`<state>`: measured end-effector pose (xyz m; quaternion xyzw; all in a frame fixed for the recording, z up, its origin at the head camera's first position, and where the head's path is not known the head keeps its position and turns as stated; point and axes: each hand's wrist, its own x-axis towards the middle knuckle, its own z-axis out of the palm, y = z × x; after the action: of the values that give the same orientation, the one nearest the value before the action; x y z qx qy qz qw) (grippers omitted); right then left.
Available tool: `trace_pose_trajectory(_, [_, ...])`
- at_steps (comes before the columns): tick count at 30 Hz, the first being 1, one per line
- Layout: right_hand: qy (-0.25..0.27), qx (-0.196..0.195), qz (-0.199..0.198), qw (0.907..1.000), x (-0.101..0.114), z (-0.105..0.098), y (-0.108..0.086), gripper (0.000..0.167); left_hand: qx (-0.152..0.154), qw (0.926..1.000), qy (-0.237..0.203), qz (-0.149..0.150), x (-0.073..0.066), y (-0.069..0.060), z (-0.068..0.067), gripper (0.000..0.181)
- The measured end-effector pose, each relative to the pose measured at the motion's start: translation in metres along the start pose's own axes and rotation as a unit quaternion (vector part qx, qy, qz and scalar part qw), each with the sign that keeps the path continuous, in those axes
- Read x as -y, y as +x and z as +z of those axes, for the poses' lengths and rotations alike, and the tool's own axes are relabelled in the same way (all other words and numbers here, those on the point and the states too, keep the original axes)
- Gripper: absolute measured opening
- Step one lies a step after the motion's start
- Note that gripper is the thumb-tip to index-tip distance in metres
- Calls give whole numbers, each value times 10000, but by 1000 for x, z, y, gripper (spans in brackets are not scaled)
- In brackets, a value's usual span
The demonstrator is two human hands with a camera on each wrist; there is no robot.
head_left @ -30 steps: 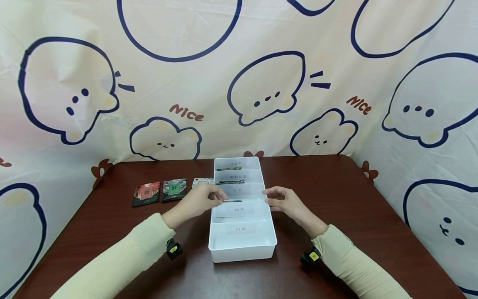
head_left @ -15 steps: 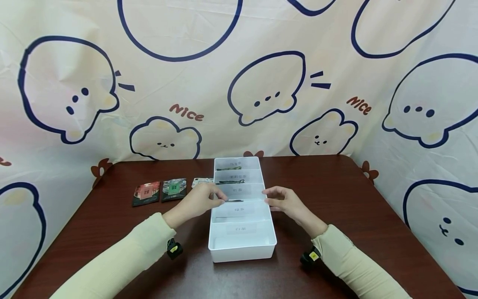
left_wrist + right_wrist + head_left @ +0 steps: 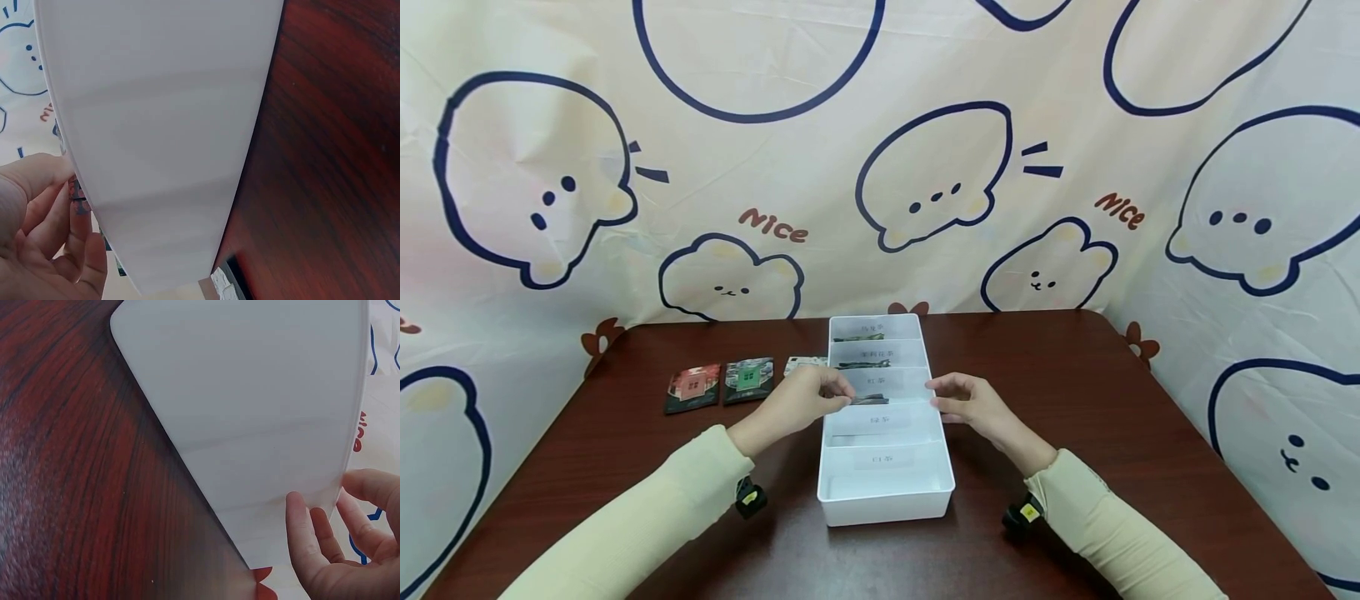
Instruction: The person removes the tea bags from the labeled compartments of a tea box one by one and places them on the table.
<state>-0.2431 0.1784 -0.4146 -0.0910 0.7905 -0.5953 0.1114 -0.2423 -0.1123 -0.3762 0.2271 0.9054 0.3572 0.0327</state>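
Packets [image 3: 748,379] lie past the left hand [image 3: 807,395], fingers pinching a sachet [image 3: 872,400]; right hand [image 3: 976,404], fingers apart, touches the box [image 3: 887,507].

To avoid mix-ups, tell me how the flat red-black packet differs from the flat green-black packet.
Colour: the flat red-black packet bears a pinkish-red block; the flat green-black packet bears a green one. Place: the red one lies farther left; the green one lies nearer the white rectangular box. Both show dark lower edges and lie on the dark brown wooden table.
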Motion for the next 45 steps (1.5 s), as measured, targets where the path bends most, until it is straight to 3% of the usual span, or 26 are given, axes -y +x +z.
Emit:
trace_pose_trajectory(10, [-69,-30,24,10000,-1,0,1,34,-204,9997,-98,-41,1,2,1,8])
trace_pose_trajectory(18, [-63,-26,-17,10000,-1,0,0,34,-427,9977,-514,-138,-2,4,-5,6])
trace_pose_trajectory(24, [-74,-47,-17,10000,0,0,0,33,-801,9923,-936,82,-8,4,-18,7])
trace_pose_trajectory(29, [-76,-58,-10,10000,0,1,0,33,-1232,9820,-1344,486,-14,4,-34,13])
trace_pose_trajectory(35, [-88,-65,9,9999,1,1,-2,33,-1626,9719,-1564,667,-16,1,-56,20])
trace_pose_trajectory(40, [-85,-51,9,10000,2,1,-2,35,-1604,9637,-2098,399,-13,-4,-72,27])
trace_pose_trajectory(45, [-78,-30,1,10000,2,1,-2,35,-1512,9629,-2234,-47,-5,-10,-82,33])
